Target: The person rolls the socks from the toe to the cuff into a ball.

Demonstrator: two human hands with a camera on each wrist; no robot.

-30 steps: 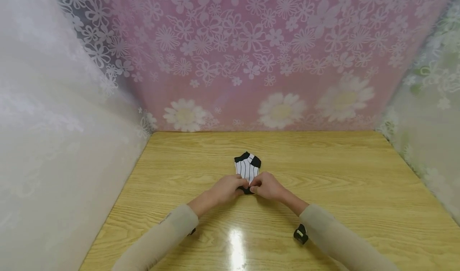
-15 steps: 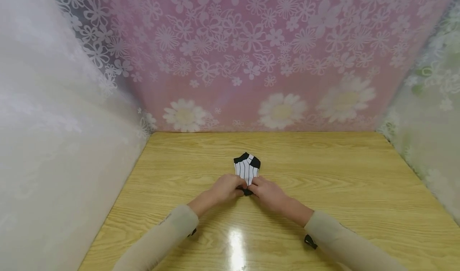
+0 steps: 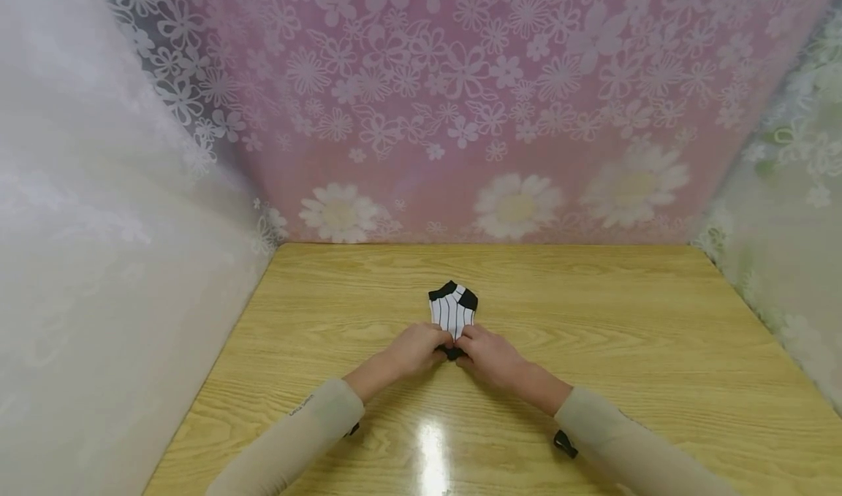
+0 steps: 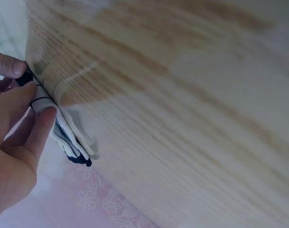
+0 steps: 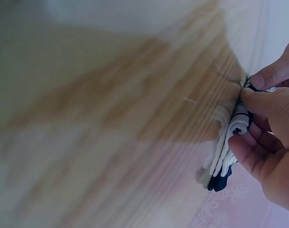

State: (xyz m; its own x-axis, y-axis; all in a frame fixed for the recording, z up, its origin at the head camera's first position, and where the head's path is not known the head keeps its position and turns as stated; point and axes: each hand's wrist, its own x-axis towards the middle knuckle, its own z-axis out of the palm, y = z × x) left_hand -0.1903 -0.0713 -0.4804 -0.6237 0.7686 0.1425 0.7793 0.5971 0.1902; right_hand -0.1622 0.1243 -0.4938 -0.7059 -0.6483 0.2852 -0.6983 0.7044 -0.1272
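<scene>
A pair of white ankle socks [image 3: 451,310] with thin black stripes and black cuff, heel and toe lies on the table, layers stacked. The cuff and heel point away from me. At the near, black toe end, my left hand [image 3: 414,348] pinches the left side and my right hand [image 3: 495,357] the right side, fingertips almost meeting. The left wrist view shows the sock fabric [image 4: 63,130] curled over between thumb and fingers. In the right wrist view the near end forms a small roll [image 5: 240,121] above flat layers. My fingers partly hide the toe.
The wood-grain table [image 3: 592,313] extends to both sides and behind the socks. A pink flowered curtain [image 3: 421,116] hangs along its back edge, with pale sheets at left and right. A small black device [image 3: 564,443] sits under my right sleeve.
My right hand has shifted its grip on the toe end, its knuckles lower and its forearm swung outward to the right. The left hand and the socks stay nearly in place.
</scene>
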